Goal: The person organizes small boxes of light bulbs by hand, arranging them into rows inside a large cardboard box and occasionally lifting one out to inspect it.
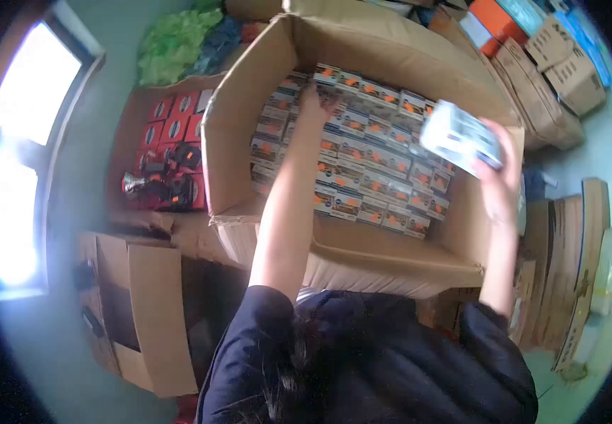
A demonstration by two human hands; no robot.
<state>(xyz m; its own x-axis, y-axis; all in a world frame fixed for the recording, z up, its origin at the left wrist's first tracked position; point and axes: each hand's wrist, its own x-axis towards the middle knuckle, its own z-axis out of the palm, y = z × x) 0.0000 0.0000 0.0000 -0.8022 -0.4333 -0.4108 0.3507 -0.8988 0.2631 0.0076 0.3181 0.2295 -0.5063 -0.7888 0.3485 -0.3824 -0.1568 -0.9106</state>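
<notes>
A large open cardboard carton [390, 258] stands in front of me, holding rows of small printed boxes [369, 152] with orange stickers. My left hand [318, 104] reaches down inside it, touching or just above the small boxes in the far left part. Its fingers look apart and partly blurred, and I make out nothing in them. Over the carton's right side, my right hand [500, 159] grips a white small box [459, 136], raised and tilted above the packed rows. Motion blurs the print on that box.
On the left, a carton of red boxes [171, 131] has dark gadgets [161, 180] on top. Green plastic bags [179, 42] lie behind it. An open carton [154, 314] stands lower left. Stacked cartons [567, 67] and flattened cardboard [567, 247] line the right.
</notes>
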